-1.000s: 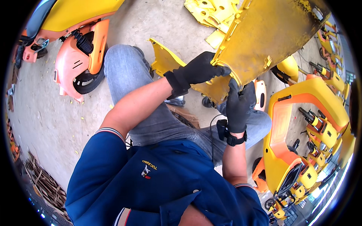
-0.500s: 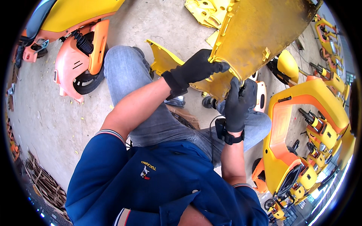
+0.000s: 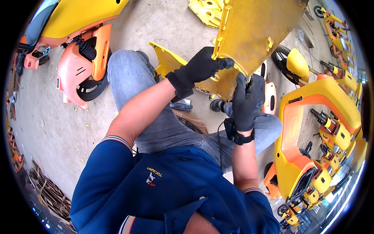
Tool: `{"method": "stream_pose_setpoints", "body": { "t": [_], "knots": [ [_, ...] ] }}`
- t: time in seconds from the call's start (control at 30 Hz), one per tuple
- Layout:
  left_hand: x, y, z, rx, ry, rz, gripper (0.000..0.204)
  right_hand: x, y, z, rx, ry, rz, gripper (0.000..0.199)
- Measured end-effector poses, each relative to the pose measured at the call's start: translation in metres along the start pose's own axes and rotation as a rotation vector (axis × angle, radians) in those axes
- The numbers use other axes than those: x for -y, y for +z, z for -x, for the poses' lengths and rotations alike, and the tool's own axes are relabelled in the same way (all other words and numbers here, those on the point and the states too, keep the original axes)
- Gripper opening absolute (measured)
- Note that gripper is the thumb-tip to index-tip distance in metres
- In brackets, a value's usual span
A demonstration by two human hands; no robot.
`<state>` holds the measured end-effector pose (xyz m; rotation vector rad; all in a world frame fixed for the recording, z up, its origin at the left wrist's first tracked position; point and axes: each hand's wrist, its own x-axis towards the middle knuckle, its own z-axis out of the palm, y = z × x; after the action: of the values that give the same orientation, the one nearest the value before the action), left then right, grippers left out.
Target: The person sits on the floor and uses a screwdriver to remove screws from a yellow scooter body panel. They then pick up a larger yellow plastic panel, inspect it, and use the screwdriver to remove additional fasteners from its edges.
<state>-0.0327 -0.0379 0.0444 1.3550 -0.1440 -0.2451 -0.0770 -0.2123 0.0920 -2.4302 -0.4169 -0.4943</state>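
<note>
In front of me, a large yellow plastic panel (image 3: 249,37) is held up, its scuffed, dirty inner face toward me. My left hand (image 3: 205,67), in a black glove, is closed on the panel's lower left corner with the thumb along the edge. My right hand (image 3: 249,97), gloved as well, pinches the lower edge a little to the right. Small clips run along the panel's left rim. A second yellow panel (image 3: 165,58) shows behind my left wrist, partly hidden. Whether its lower part joins the held panel is not plain.
A yellow and orange scooter (image 3: 83,66) stands at the left. On the right is a yellow scooter body frame (image 3: 290,128), with several scooters behind it. More yellow parts (image 3: 206,11) lie on the floor ahead. A bundle of sticks (image 3: 48,191) sits at the lower left.
The held panel has shifted slightly left and tilted, showing more floor at its right. Both hands keep their grip; the left has risen a little.
</note>
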Motion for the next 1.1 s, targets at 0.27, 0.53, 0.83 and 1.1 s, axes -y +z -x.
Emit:
{"method": "stream_pose_setpoints", "body": {
  "t": [0.27,0.53,0.83,1.1],
  "knots": [
    [-0.002,-0.013,-0.002,-0.036,0.018,-0.002,0.026,0.009,-0.005,-0.013,0.020,0.094,-0.111,0.029],
    [0.002,-0.018,-0.005,-0.079,0.041,0.004,0.027,0.007,0.003,-0.024,-0.020,-0.036,-0.064,0.023],
    [-0.003,-0.025,-0.007,-0.098,-0.018,-0.042,0.030,0.007,0.011,-0.034,-0.042,-0.114,0.014,0.014],
    [-0.004,-0.033,-0.013,-0.195,0.130,0.015,0.029,0.012,-0.001,-0.046,0.070,-0.046,-0.147,0.029]
  ]
}}
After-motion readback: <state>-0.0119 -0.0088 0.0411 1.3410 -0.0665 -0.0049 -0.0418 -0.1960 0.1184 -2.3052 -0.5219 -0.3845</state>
